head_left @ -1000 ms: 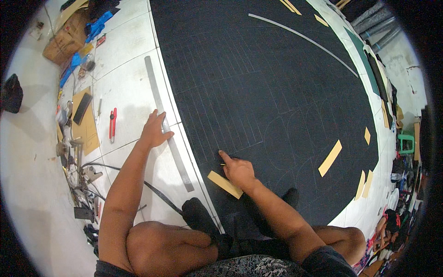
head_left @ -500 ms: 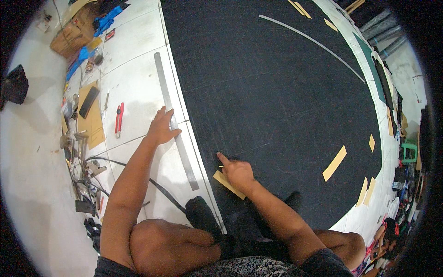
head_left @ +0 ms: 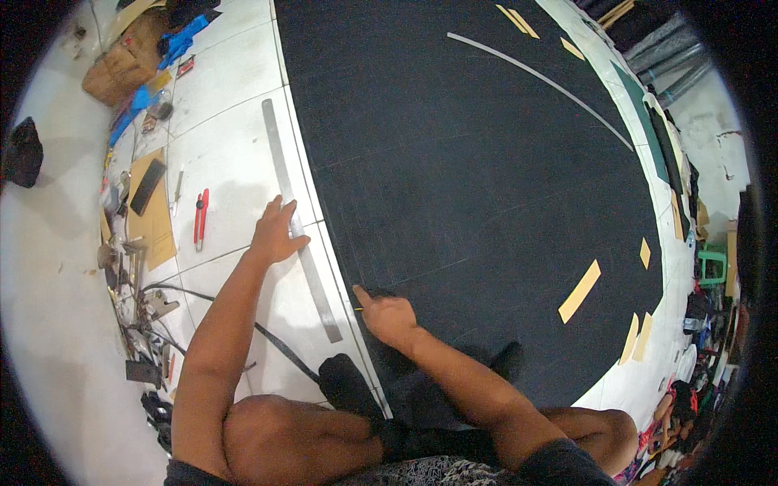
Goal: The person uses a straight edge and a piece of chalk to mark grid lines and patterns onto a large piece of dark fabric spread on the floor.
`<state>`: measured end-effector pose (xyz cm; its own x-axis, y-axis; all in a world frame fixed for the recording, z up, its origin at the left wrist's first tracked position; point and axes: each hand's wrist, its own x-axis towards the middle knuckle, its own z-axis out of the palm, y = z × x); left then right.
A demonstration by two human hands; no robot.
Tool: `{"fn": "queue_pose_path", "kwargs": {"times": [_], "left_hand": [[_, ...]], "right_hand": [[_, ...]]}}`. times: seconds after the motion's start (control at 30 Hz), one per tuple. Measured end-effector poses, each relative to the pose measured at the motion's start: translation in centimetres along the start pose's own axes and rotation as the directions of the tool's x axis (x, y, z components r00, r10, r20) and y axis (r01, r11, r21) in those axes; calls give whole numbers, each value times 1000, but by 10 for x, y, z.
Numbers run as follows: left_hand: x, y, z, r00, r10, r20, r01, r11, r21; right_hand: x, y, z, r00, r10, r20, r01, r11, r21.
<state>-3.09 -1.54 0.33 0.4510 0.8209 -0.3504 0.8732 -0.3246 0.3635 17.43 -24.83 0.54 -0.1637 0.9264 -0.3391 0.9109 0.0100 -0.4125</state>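
Observation:
My left hand [head_left: 275, 232] lies with spread fingers over the middle of a long metal ruler [head_left: 314, 295], which rests on white floor tiles. A large black sheet [head_left: 470, 178] covers the floor to its right. On that sheet's left edge, my right hand [head_left: 389, 318] has its index finger stretched out, the fingertip at the surface. Its other fingers are curled, and a thin yellow tip pokes out beside them; the rest of that thing is hidden. Left of the ruler lies a red-handled cutter [head_left: 201, 219].
A curved grey strip [head_left: 545, 79] lies on the black sheet. Tan strips [head_left: 579, 292] are scattered towards its right side. A black block on brown card [head_left: 162, 241], assorted tools and a cardboard box [head_left: 121, 69] line the left. A green stool [head_left: 712, 266] stands far right.
My right hand has shifted left to the sheet's edge. The tan strip that showed beneath it is out of sight now. My left hand stays on the ruler; the whole view has shifted slightly.

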Motion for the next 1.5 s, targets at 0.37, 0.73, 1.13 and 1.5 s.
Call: {"fn": "queue_pose_path", "kwargs": {"times": [0.37, 0.73, 1.13, 1.5], "left_hand": [[-9, -1, 23, 990, -36, -135, 37, 999, 5], [-15, -3, 50, 934, 31, -357, 16, 992, 126], [-12, -4, 48, 936, 15, -353, 25, 994, 110], [-15, -3, 46, 931, 30, -365, 11, 994, 110]], "right_hand": [[75, 118, -94, 899, 253, -358, -186, 960, 211], [170, 248, -181, 793, 516, -324, -541, 841, 15], [178, 255, -167, 853, 364, -374, -422, 902, -85], [179, 223, -174, 880, 360, -309, -404, 910, -91]]}}
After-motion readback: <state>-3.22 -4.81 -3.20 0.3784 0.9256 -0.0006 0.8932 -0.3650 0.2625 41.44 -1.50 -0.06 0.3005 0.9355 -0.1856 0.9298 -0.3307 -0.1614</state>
